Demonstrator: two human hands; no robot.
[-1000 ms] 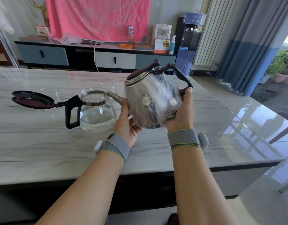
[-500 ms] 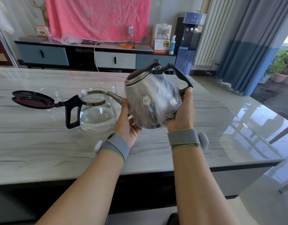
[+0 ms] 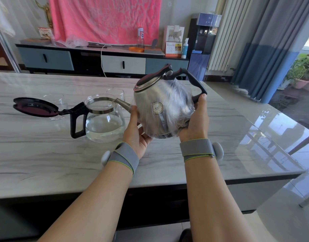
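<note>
Above the table (image 3: 45,154), my left hand (image 3: 136,131) and right hand (image 3: 196,123) both clasp the tilted steel kettle (image 3: 157,109), spout over the glass jug (image 3: 105,119).

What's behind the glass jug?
A clear drinking glass stands just behind the jug. Only its upper part shows plainly; the lower part is masked by the jug and the spout of the kettle.

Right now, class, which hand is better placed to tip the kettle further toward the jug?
Right. The right hand holds the kettle at the rear, thumb on the handle; raising it should dip the spout over the jug. The left hand cradles the front, beneath the spout.
</note>
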